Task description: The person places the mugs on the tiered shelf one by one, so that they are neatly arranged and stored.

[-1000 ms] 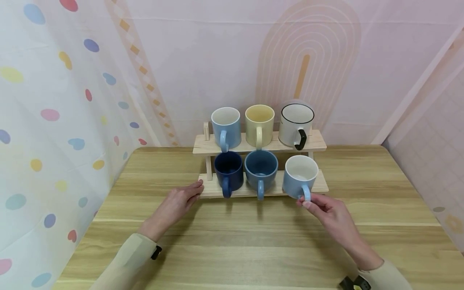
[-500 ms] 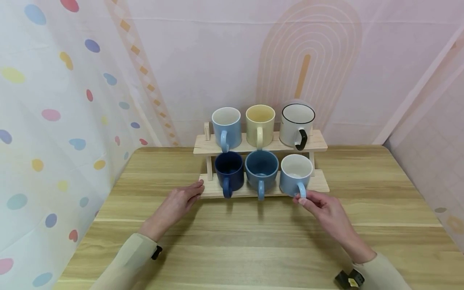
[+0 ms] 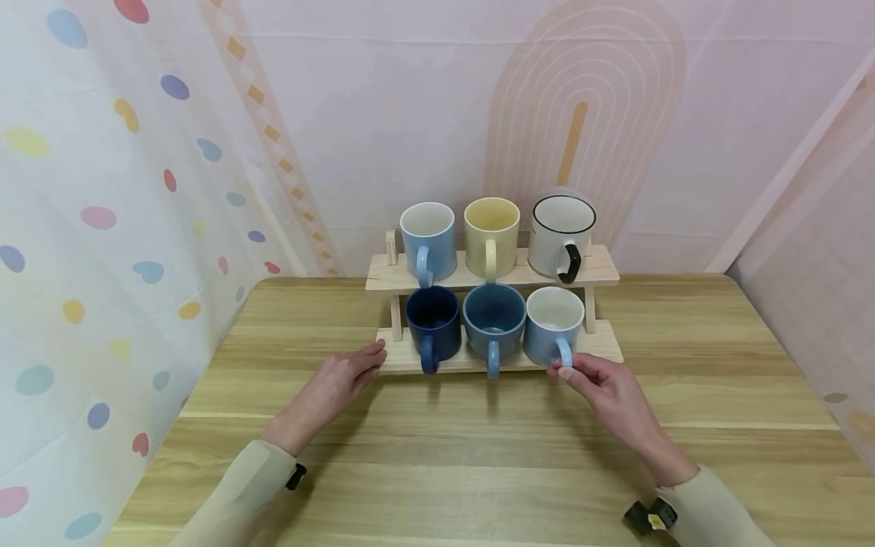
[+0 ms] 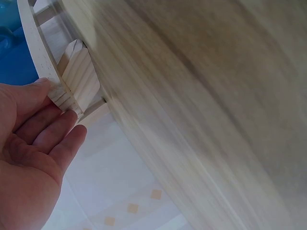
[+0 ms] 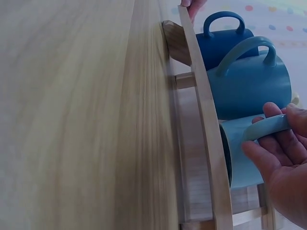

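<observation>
A two-tier wooden rack (image 3: 603, 343) stands on the table with mugs on both boards. My right hand (image 3: 615, 399) pinches the handle of a light blue mug (image 3: 542, 343) with a white inside, at the right of the lower board. That mug sits upright, close beside a wide steel-blue mug (image 3: 494, 342); in the right wrist view, fingers and thumb are around the light blue handle (image 5: 266, 127). At the lower board's left end, my left hand (image 3: 335, 384) holds the corner, thumb and fingers around the wood (image 4: 60, 96). A navy mug (image 3: 437, 334) stands nearest to it.
On the upper board are a light blue mug (image 3: 437, 247), a yellow mug (image 3: 497, 247) and a white mug (image 3: 547, 251) with black rim and handle. The wooden table (image 3: 478, 463) extends in front. Patterned curtains (image 3: 383, 114) hang behind and beside.
My right hand has moved the light blue mug leftward along the lower board, up close to the steel-blue mug. The left hand has stayed at the rack's corner.
</observation>
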{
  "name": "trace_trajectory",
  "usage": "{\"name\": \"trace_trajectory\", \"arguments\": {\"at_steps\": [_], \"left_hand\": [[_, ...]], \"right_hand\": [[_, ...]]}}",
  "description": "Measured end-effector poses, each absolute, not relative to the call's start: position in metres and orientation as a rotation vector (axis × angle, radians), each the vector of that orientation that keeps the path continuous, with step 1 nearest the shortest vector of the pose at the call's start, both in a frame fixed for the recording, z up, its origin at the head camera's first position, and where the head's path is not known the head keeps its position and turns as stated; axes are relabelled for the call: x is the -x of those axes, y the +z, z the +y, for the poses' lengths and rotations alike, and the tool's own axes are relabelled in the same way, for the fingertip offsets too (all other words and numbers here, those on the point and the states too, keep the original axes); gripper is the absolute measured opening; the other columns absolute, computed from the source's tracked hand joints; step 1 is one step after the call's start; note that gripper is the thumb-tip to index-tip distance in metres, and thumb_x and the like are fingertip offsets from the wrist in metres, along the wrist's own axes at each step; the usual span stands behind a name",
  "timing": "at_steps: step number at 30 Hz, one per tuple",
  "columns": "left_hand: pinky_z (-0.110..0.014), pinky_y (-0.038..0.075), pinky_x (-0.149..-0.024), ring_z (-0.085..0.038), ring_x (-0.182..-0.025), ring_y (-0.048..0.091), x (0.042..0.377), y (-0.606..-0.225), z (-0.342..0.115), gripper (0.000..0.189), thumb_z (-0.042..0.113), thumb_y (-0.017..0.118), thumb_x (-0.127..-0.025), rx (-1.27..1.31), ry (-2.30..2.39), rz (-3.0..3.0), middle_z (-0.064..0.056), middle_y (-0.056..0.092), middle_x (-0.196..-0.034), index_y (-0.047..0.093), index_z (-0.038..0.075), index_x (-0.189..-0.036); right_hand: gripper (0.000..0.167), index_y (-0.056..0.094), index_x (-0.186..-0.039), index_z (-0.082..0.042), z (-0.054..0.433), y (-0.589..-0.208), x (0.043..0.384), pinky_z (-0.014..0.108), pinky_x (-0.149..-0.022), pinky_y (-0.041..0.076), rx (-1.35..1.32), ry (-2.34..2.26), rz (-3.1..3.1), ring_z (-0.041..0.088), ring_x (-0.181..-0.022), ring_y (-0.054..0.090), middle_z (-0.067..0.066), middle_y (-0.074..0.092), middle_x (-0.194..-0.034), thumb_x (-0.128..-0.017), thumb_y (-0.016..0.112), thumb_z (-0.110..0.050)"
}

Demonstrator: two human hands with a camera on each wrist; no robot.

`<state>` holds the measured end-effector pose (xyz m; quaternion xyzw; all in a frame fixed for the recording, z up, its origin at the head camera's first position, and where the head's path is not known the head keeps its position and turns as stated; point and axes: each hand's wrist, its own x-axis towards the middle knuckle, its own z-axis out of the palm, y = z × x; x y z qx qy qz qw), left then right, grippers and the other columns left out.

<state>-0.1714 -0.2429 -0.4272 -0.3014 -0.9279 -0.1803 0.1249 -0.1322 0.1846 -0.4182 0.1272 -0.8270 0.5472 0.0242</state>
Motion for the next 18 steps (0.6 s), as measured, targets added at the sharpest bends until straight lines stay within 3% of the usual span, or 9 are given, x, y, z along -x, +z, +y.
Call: {"name": "trace_trajectory", "arguments": {"at_steps": [18], "left_hand": [[-0.048, 0.059, -0.088, -0.036, -0.111, 0.071, 0.17, -0.428, -0.244, 0.031, -0.003, 0.075, -0.092, 0.884, -0.522, -2.69, -0.021, 0.067, -0.132, 0.073, -0.006, -0.122]], "right_hand": [[0.02, 0.077, -0.113, -0.005, 0.186, -0.425, 0.144, 0.016, -0.089, 0.054, -0.398, 1.723, -2.55, 0.008, -0.103, 0.07, 0.004, 0.079, -0.106, -0.104, 0.066, -0.018]]}}
